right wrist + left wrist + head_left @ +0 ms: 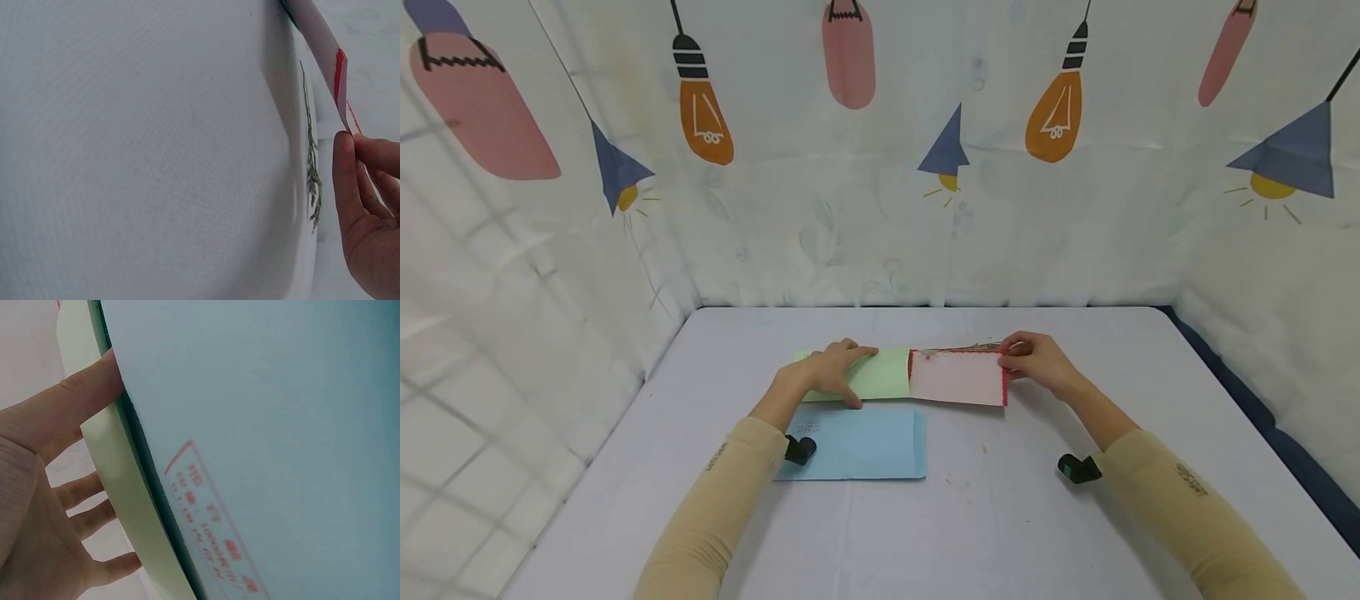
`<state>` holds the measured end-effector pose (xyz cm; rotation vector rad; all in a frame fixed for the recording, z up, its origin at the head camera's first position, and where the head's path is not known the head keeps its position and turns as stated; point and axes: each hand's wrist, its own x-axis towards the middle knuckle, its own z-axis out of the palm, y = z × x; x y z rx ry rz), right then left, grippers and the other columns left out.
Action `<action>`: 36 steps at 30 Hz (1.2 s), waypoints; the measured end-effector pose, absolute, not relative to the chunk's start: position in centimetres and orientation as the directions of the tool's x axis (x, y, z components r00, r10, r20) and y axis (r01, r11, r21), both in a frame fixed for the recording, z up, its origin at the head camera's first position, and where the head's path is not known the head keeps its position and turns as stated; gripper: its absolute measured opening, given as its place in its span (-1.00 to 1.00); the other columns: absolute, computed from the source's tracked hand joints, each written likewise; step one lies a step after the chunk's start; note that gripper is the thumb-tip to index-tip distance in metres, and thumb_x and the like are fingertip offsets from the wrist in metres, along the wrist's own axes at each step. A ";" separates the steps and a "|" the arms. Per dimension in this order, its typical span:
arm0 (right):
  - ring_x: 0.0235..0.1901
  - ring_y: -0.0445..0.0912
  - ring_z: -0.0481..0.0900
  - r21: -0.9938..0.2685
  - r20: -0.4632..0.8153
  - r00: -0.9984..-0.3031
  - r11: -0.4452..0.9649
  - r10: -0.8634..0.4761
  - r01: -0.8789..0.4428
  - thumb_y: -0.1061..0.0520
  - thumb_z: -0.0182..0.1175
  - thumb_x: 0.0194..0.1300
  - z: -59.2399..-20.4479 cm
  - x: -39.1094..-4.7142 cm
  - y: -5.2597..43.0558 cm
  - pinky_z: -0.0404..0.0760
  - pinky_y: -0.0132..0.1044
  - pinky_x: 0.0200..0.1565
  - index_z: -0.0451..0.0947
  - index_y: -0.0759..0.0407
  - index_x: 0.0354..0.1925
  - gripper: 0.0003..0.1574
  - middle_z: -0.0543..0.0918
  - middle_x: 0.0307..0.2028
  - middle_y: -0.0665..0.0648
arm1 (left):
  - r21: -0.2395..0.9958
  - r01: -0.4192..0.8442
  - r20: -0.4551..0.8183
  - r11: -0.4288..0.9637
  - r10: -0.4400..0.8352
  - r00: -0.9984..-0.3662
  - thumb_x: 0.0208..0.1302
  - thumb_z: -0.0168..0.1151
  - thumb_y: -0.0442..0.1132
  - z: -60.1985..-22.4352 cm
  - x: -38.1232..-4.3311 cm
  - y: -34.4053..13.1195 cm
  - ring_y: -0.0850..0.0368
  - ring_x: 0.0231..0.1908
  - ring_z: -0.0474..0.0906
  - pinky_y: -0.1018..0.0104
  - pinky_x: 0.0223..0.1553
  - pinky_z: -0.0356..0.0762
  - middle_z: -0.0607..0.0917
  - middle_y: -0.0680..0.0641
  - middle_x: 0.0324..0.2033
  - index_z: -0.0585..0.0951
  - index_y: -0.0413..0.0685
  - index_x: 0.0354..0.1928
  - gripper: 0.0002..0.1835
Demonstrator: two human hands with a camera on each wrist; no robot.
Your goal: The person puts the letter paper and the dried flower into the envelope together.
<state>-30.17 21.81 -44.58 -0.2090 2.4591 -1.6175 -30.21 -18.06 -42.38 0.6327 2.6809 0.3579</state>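
Note:
In the head view, my left hand grips a pale green envelope, with the thumb at its near edge and the fingers at its far edge. A pink card with red edges meets the envelope's right end. My right hand pinches the card's right end between thumb and fingers. The right wrist view shows the card bowed, its red strip folded at the end. A light blue envelope lies flat just nearer than the green one, below the left hand; red print marks it in the left wrist view.
A thin dried sprig lies on the table behind the card. White cloth covers the table. Patterned curtain hangs behind and at both sides. Small black wrist cameras sit by both cuffs; the left one overlaps the blue envelope in the head view.

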 end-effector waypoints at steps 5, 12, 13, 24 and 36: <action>-0.25 -0.03 0.71 -0.917 -0.083 -0.975 0.399 -0.205 -0.005 0.24 0.33 0.40 -44.6 -30.8 21.1 0.71 -0.23 -0.13 0.47 0.43 0.16 -0.54 0.66 0.00 0.39 | 0.324 0.381 -0.284 0.866 0.473 -0.834 0.06 0.61 0.05 -42.4 -30.3 -18.1 -0.17 0.42 0.19 -0.33 0.26 0.28 0.25 -0.16 0.46 0.21 0.22 0.60 0.09; -0.28 -0.04 0.71 -0.927 -0.112 -0.977 0.373 -0.180 0.037 0.25 0.32 0.40 -44.6 -31.1 20.2 0.71 -0.21 -0.12 0.45 0.46 0.14 -0.55 0.64 -0.04 0.37 | 0.312 0.378 -0.287 0.872 0.466 -0.837 0.07 0.60 0.07 -42.6 -30.4 -18.1 -0.16 0.44 0.16 -0.31 0.28 0.26 0.22 -0.15 0.47 0.20 0.25 0.61 0.09; -0.28 -0.04 0.71 -0.928 -0.114 -0.977 0.370 -0.181 0.040 0.25 0.32 0.40 -44.7 -31.1 20.0 0.71 -0.21 -0.13 0.45 0.47 0.13 -0.55 0.64 -0.05 0.36 | 0.311 0.377 -0.287 0.872 0.465 -0.838 0.07 0.60 0.07 -42.6 -30.4 -18.1 -0.16 0.44 0.16 -0.31 0.28 0.25 0.22 -0.14 0.47 0.20 0.26 0.61 0.09; -0.25 -0.07 0.67 -0.953 -0.158 -0.975 0.283 -0.153 0.110 0.25 0.28 0.43 -45.2 -30.9 18.7 0.69 -0.27 -0.11 0.44 0.48 0.18 -0.53 0.60 -0.03 0.30 | 0.311 0.382 -0.291 0.870 0.470 -0.833 0.09 0.60 0.06 -42.5 -30.3 -18.1 -0.16 0.44 0.16 -0.30 0.28 0.26 0.22 -0.15 0.47 0.19 0.24 0.61 0.09; -0.09 0.00 0.63 -0.962 -0.181 -0.969 0.236 -0.167 0.139 0.25 0.22 0.46 -45.6 -30.8 17.7 0.67 -0.22 0.00 0.43 0.45 0.26 -0.51 0.56 0.09 0.32 | 0.323 0.387 -0.288 0.864 0.479 -0.829 0.08 0.61 0.05 -42.4 -30.2 -18.1 -0.17 0.42 0.18 -0.30 0.26 0.28 0.24 -0.15 0.46 0.20 0.22 0.60 0.09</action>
